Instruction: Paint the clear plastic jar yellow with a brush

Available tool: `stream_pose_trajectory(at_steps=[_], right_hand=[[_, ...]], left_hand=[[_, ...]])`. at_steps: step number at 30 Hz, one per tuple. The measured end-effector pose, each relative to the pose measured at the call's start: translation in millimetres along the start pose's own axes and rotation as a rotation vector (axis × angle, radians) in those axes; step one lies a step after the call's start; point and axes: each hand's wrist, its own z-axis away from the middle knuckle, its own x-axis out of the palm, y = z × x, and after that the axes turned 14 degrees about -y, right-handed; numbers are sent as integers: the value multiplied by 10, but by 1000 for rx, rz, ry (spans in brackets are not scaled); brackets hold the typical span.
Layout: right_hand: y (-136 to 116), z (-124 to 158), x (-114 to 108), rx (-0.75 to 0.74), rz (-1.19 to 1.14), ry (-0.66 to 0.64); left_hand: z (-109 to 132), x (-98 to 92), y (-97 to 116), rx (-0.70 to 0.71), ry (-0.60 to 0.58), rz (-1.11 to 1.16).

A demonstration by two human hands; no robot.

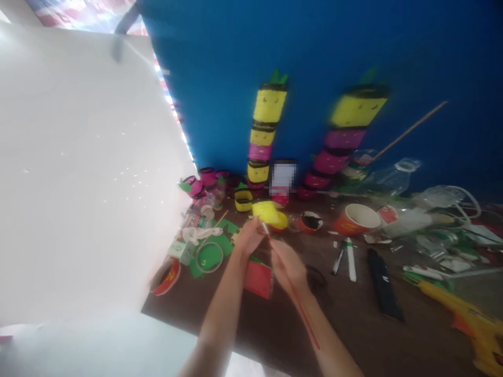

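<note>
My left hand [250, 236] is closed on the near edge of a bright yellow piece [265, 212], whose exact kind the blur hides. In my right hand [288, 266] is a slim paintbrush [304, 313]; its red handle lies back along my forearm and its pale front end points at the yellow piece. Whether the brush tip touches the piece I cannot tell. Just beyond stands a small yellow cup-like ring [243, 200] with a black rim. Between my forearms lies a red sheet or packet [258, 279].
Tall stacks of yellow and pink painted sections [261, 137] stand against the blue wall [212, 78]. Left are green paper [225, 242], a tape roll [209, 257] and a red bowl [167, 277]. Right are a paper tub [357, 219], pens [351, 262], a black pouch [384, 285] and a yellow glue gun [463, 317].
</note>
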Motion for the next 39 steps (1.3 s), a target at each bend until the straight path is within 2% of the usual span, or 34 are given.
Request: stream_pose_trajectory(at_steps=[4,12,24,31,39], right_hand=[[10,33,-1,2,13,-11],[16,76,-6,-6,10,-16],[-42,89,-143,28,-82,73],[-39,65,-119,87,-31,78],[-25,71,-138,75,-35,61]], left_hand=[[-2,-18,16,-92,-102,72],[-1,-14,33,-144,-133,125],[-52,-78,-35,20,-101,46],[-87,-106,-82,49,-50,2],[-101,-120,-92,84,-43,-9]])
